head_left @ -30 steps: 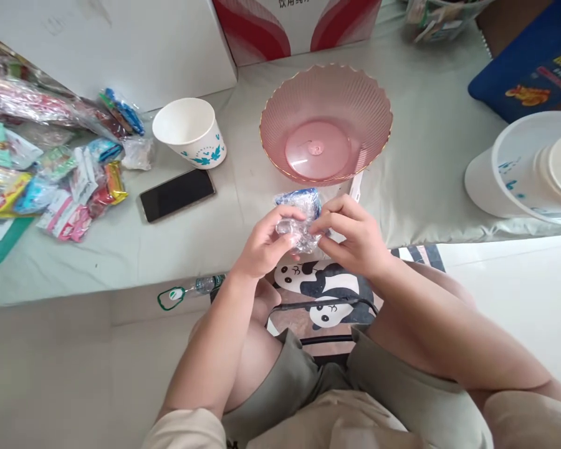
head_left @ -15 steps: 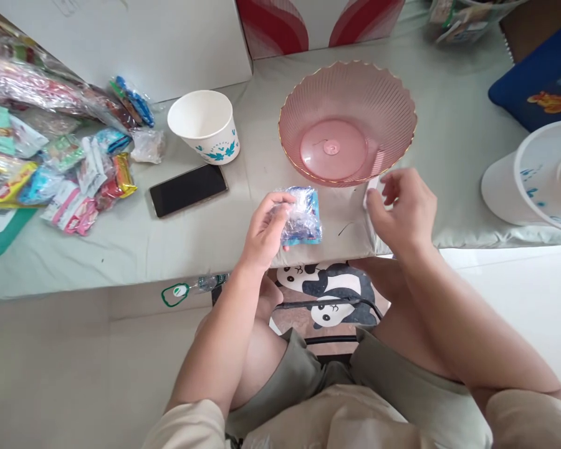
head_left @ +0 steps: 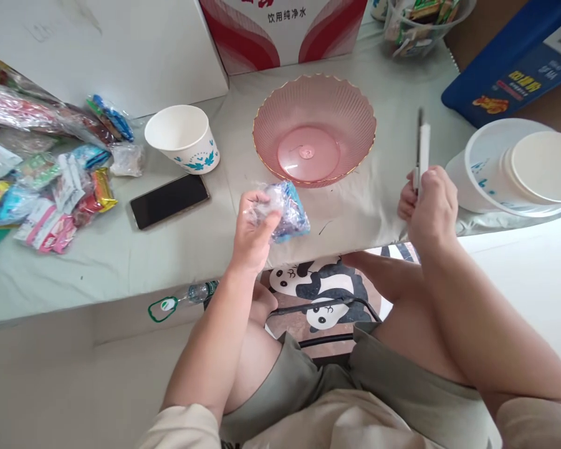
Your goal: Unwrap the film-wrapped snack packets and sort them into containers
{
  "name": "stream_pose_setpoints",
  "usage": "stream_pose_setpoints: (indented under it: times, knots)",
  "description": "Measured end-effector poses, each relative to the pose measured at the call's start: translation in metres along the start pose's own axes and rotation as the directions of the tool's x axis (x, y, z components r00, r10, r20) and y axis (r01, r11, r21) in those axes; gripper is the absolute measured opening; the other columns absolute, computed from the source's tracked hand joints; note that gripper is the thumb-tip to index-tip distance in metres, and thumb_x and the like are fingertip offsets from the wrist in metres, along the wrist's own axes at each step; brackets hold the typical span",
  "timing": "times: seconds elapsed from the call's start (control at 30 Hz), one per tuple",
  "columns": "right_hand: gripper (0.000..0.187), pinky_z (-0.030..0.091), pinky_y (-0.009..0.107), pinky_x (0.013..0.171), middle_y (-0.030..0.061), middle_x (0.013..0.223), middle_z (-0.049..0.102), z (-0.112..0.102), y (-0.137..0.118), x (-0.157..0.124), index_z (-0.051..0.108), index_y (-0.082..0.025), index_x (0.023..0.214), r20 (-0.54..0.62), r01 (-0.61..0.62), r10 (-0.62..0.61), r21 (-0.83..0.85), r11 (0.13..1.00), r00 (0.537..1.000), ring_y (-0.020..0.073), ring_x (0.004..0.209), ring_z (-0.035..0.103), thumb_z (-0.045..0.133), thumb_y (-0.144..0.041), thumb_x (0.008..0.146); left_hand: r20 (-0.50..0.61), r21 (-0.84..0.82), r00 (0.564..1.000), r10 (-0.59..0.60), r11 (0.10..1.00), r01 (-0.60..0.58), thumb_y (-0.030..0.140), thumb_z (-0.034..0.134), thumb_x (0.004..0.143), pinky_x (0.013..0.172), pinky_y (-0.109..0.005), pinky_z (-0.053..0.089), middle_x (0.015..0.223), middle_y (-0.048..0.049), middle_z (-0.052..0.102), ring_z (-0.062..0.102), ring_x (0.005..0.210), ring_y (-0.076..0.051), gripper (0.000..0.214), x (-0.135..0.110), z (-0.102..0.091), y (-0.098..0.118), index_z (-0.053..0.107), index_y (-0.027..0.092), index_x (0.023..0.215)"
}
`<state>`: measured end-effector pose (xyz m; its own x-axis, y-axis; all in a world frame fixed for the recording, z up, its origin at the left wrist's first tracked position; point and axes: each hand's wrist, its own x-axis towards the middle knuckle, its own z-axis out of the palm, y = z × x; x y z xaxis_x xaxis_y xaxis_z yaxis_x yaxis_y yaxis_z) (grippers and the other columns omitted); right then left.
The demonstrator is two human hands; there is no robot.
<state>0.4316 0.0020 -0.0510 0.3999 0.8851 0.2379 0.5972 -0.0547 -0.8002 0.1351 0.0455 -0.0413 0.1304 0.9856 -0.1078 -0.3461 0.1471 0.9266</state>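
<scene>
My left hand (head_left: 252,231) is closed on a small blue and clear plastic snack packet (head_left: 286,212), held above the table's front edge. My right hand (head_left: 429,209) is closed round the handle of white scissors (head_left: 421,149), whose blades point up and away, right of the pink ribbed bowl (head_left: 350,106). The bowl stands with nothing in it on the pale green cloth (head_left: 191,243) between my hands and the boxes behind.
A white paper cup (head_left: 183,137) and a black phone (head_left: 168,201) lie left of the bowl. A heap of colourful snack packets (head_left: 42,181) fills the far left. Stacked white paper bowls (head_left: 523,168) stand at the right. Boxes line the back edge.
My right hand let go of the packet, reached beside the bowl and lifted the white scissors up to the right. My left hand kept the packet.
</scene>
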Motion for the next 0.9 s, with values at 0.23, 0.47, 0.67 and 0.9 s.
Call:
stream_pose_setpoints:
  times: [0.23,0.47,0.67,0.9]
  knots:
    - [0.021,0.041,0.026,0.048,-0.0068,0.055,0.054,0.033,-0.092,-0.057,0.049,-0.024,0.094,0.576,-0.289,-0.051,0.481,0.828,0.816,0.0108,0.045,0.047,0.046,-0.044,0.101,-0.218,-0.047,0.972,-0.083,0.996,0.074,0.049,0.097,0.064,0.074,-0.024,0.054,0.094,0.002,0.07,0.067,0.082,-0.013,0.056,-0.001,0.005,-0.003,0.063,0.026,0.101]
    - [0.025,0.04,0.024,0.047,-0.0061,0.058,0.062,0.065,-0.108,-0.066,0.051,-0.022,0.099,0.757,-0.402,0.029,0.314,0.86,0.653,0.0095,0.044,0.051,0.045,-0.047,0.1,-0.135,-0.14,0.979,-0.153,0.981,0.134,0.054,0.094,0.068,0.075,-0.026,0.056,0.085,0.0018,0.072,0.07,0.081,-0.014,0.05,-0.004,0.004,-0.001,0.067,0.022,0.096]
    - [0.034,0.038,0.025,0.047,-0.0033,0.063,0.064,0.073,-0.11,-0.058,0.058,-0.02,0.091,0.789,-0.379,0.12,0.15,0.913,0.602,0.0089,0.043,0.049,0.046,-0.051,0.1,-0.191,-0.13,0.977,-0.092,0.989,0.068,0.058,0.09,0.071,0.078,-0.029,0.058,0.08,0.0006,0.072,0.074,0.087,-0.019,0.047,-0.002,0.0,0.0,0.067,0.022,0.09]
    - [0.038,0.038,0.027,0.053,-0.0021,0.056,0.058,0.05,-0.099,-0.054,0.058,-0.021,0.073,0.77,-0.042,0.06,-0.043,0.998,0.636,0.0121,0.05,0.052,0.046,-0.044,0.102,-0.346,-0.224,0.938,-0.014,0.972,-0.069,0.055,0.088,0.074,0.087,-0.029,0.06,0.103,-0.0033,0.078,0.075,0.105,-0.021,0.045,0.018,-0.032,0.014,0.068,0.024,0.1]
